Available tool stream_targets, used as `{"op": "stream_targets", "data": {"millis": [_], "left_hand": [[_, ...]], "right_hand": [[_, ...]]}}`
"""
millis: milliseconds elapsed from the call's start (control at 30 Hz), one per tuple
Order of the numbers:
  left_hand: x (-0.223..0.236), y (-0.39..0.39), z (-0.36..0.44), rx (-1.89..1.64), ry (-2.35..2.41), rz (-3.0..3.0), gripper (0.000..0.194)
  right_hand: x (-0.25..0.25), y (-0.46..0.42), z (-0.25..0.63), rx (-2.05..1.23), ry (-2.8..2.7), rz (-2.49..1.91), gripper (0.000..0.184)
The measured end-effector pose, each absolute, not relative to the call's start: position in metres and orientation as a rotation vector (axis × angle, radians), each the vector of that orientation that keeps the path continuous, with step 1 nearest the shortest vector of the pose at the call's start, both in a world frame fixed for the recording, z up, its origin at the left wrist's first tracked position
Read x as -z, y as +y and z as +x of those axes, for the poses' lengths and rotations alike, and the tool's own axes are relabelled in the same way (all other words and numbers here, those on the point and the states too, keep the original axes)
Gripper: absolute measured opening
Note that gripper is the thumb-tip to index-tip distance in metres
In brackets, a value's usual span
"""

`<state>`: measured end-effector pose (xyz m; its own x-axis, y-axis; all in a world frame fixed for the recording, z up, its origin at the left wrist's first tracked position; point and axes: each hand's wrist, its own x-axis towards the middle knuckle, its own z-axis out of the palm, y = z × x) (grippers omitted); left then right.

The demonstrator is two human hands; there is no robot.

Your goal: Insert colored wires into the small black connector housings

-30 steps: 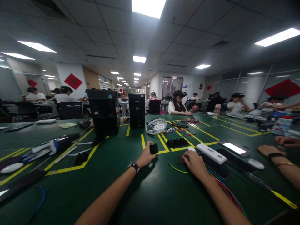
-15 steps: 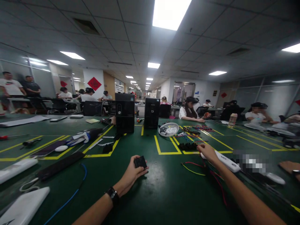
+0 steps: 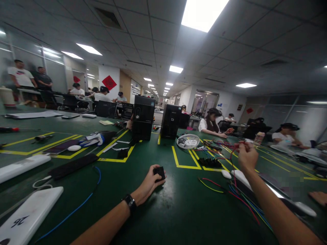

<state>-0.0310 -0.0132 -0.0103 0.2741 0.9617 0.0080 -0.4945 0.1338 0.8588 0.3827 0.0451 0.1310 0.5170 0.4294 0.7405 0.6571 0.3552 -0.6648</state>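
Note:
My left hand [image 3: 150, 182] is closed around a small black block [image 3: 159, 173], held just above the green table [image 3: 178, 211]. A watch sits on that wrist. Raised over the right side of the table, my right hand [image 3: 247, 157] pinches a red wire [image 3: 232, 157], which hangs down to the left of the fingers. Below it lie loose red, yellow, green and blue wires [image 3: 241, 195]. A cluster of black pieces [image 3: 209, 162] rests inside a yellow taped outline, between the two hands and farther back.
Two black computer towers [image 3: 170, 122] stand at the back beside a white plastic basket [image 3: 188, 141]. Coloured wires [image 3: 217, 146] lie right of it. White power banks [image 3: 33, 214], a blue cable [image 3: 76, 211] and a black pouch [image 3: 74, 166] are on the left. Another person's hand [image 3: 318, 196] rests at right.
My right hand has risen from the wires on the table and now holds a red wire up. The left hand keeps the black block, now turned differently. The view has swung left.

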Motion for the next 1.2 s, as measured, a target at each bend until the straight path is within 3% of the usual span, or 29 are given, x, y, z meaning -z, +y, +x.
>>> {"op": "stream_targets", "data": {"millis": [167,333,433,733,1200], "left_hand": [[0.003,-0.013,-0.033,-1.184,0.629,0.771,0.045],[-0.001,-0.008,-0.033,-1.29,0.642,0.733,0.042],[-0.005,-0.006,-0.035,-1.394,0.64,0.698,0.039],[-0.012,-0.015,-0.029,-1.418,0.471,0.724,0.038],[-0.007,-0.019,-0.03,-1.389,0.578,0.941,0.039]], "right_hand": [[-0.153,0.018,0.286,0.101,-1.177,-1.018,0.029],[-0.082,-0.018,0.158,-0.33,-1.979,-1.139,0.034],[-0.043,-0.022,0.113,-0.492,-2.03,-1.145,0.039],[-0.019,-0.023,0.103,-0.604,-1.889,-1.176,0.038],[-0.014,-0.03,0.108,-0.605,-1.886,-1.203,0.036]]}}
